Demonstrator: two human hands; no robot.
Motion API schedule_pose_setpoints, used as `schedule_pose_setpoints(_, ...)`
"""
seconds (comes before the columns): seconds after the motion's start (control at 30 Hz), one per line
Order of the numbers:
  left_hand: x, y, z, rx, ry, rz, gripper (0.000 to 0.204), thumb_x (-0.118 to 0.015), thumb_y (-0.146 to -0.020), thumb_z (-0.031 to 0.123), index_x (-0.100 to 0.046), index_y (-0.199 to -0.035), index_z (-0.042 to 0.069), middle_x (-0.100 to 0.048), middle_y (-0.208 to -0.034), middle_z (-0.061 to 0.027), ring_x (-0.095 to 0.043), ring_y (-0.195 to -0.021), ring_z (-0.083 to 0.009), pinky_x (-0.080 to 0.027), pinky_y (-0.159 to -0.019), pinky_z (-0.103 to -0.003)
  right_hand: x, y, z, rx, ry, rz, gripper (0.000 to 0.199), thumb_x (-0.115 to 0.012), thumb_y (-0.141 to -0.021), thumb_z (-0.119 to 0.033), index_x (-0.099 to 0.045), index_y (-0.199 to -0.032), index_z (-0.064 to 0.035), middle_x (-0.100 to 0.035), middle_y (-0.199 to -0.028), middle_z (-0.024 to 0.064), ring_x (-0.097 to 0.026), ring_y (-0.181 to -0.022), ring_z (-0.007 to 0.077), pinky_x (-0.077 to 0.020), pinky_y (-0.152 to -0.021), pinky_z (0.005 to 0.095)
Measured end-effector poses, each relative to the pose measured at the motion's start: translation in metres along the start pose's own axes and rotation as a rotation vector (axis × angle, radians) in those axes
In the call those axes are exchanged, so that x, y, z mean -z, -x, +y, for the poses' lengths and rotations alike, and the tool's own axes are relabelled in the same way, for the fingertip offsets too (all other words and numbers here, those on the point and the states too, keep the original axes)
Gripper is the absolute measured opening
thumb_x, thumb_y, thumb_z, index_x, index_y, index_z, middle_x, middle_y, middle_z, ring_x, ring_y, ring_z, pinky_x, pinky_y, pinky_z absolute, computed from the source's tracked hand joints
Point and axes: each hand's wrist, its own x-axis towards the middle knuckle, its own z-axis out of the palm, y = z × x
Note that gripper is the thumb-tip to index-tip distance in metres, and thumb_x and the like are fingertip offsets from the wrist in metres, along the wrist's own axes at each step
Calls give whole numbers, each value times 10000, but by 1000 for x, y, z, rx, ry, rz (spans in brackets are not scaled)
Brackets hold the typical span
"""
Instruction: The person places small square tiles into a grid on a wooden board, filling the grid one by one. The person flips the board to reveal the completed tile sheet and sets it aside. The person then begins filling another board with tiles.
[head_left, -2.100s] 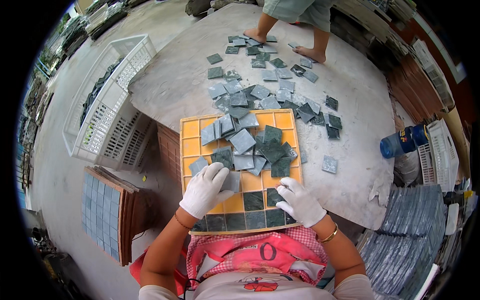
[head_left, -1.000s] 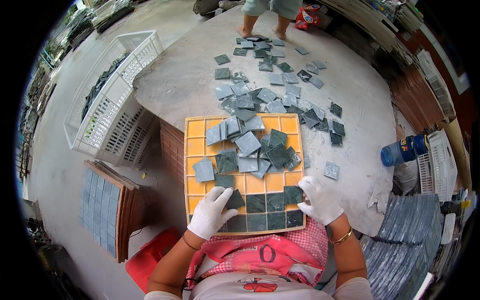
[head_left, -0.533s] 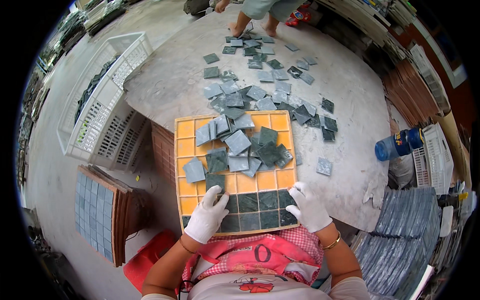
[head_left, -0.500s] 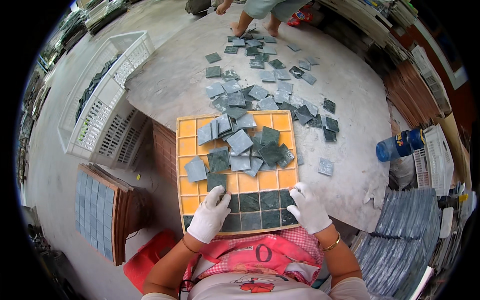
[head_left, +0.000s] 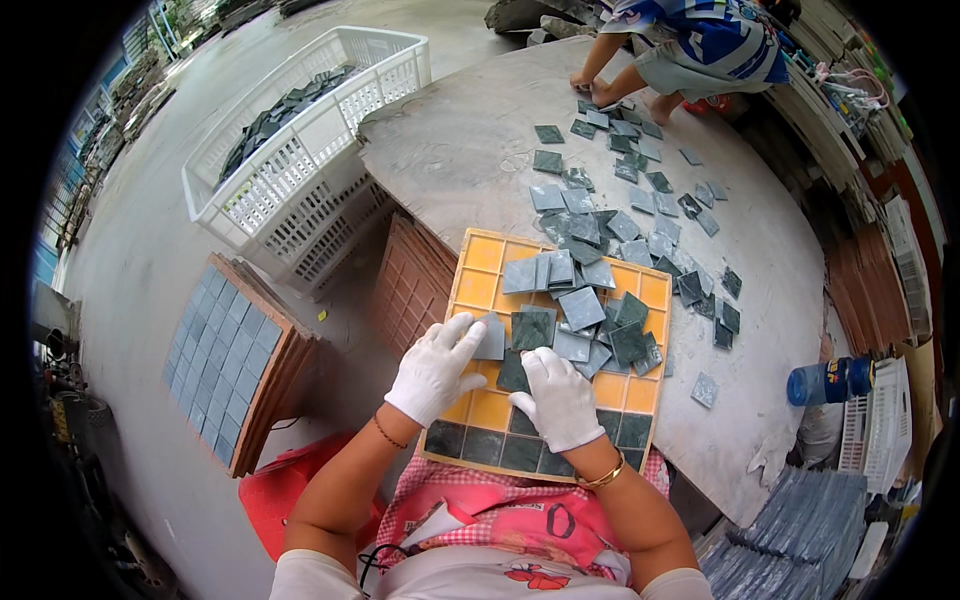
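Observation:
A yellow gridded tray [head_left: 462, 312] lies in front of me at the table's near edge. Dark green square tiles [head_left: 483, 445] fill its nearest row and show in part of the row above. Loose grey and green tiles [head_left: 581, 309] are heaped over its far half. My left hand [head_left: 432, 372], in a white glove, has its fingertips at a light grey tile [head_left: 490, 338], thumb apart. My gloved right hand [head_left: 560, 402] reaches over the tray, fingers extended beside a dark green tile [head_left: 512, 374]; it hides some cells beneath.
Scattered tiles cover the table [head_left: 450, 130] beyond the tray, toward another person's bare feet [head_left: 603, 92]. White crates [head_left: 300, 190] and tile-topped brown trays [head_left: 222, 350] stand left. At right are a blue bottle [head_left: 830, 382] and stacked grey tiles [head_left: 790, 530].
The view has turned, so the scene sits farther right. Both hands have moved from the tray's near rows up to the loose tiles. The other person now bends over, a hand by the feet.

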Motion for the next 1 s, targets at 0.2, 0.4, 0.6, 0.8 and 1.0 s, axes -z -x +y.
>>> schedule_pose_setpoints(0.2, -6, -6, -8, 27, 78, -10, 586, -742, -673, 133, -508, -1202, 41, -509, -1143, -130, -543, -1029, -325, -468, -875, -391, -2, 7, 0, 44, 20, 90, 542, -746, -695, -224, -498, -1139, -37, -537, -1062, 124, -586, -926, 288, -503, -774, 366)
schedule_pose_setpoints(0.4, 4, -4, -21, -14, 160, 84, 503, -727, -695, 121, -542, -1154, 35, -541, -1083, -143, -578, -942, -323, -498, -804, -387, -5, 22, -11, 145, -78, -6, 512, -726, -715, -215, -497, -1132, -27, -524, -1098, 151, -555, -998, 317, -479, -836, 388)
schedule_pose_setpoints(0.6, 15, 53, -32, 26, 352, 26, 209, -638, -799, 72, -616, -992, -4, -600, -949, -145, -617, -776, -300, -514, -703, -359, -12, 22, -16, 122, -187, -57, 506, -744, -701, -159, -523, -1133, -18, -515, -1119, 157, -541, -1023, 328, -465, -867, 389)
schedule_pose_setpoints(0.8, 3, 66, -33, 225, 587, -27, 266, -661, -785, 77, -635, -1047, 37, -595, -970, -132, -623, -843, -314, -509, -744, -363, -8, 18, -21, 150, -204, -160, 464, -733, -708, -134, -541, -1113, -14, -507, -1084, 151, -541, -1016, 327, -462, -861, 390)
schedule_pose_setpoints(1.0, 5, 65, -15, 116, 326, -102, 455, -722, -721, 105, -571, -1142, 25, -478, -1183, -169, -609, -971, -324, -509, -817, -380, -10, 20, -19, 143, -233, -128, 447, -725, -711, -127, -542, -1102, -14, -505, -1067, 148, -549, -990, 319, -475, -821, 386)
